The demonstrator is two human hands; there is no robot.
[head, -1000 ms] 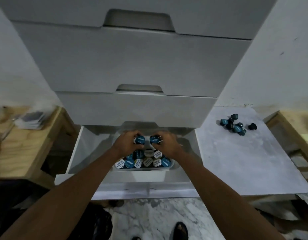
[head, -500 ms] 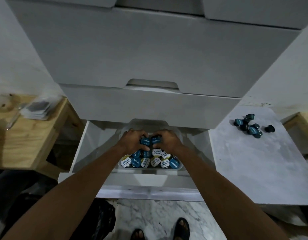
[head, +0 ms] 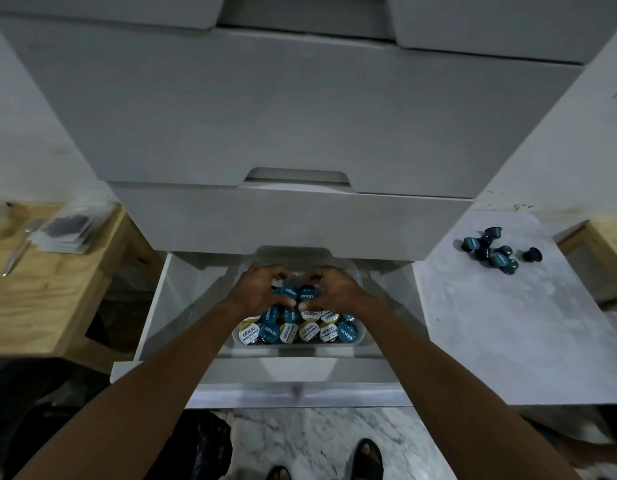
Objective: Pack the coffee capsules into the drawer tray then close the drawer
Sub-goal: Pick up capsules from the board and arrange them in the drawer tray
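The bottom drawer (head: pixel 151 306) of the white cabinet stands open. Inside it a clear plastic tray (head: pixel 362 336) holds several blue and white coffee capsules (head: pixel 296 332) in rows. Both hands reach into the back of the tray, side by side. My left hand (head: pixel 258 289) grips a blue capsule (head: pixel 289 292). My right hand (head: pixel 335 287) grips a dark blue capsule (head: pixel 306 294) right beside it. The two held capsules sit just above the packed rows. Several loose blue capsules (head: pixel 497 254) lie on the grey side surface at the right.
Closed drawers (head: pixel 293 223) overhang the open one from above. A wooden bench (head: pixel 40 292) at the left carries a stack of packets (head: pixel 66 228) and a pen (head: pixel 16 256). The grey slab (head: pixel 508 323) sits at the right. My sandalled feet (head: pixel 367 459) stand on marble floor.
The two hands drew closer together at the back of the tray, bringing the two held capsules side by side. The view tilted down slightly.
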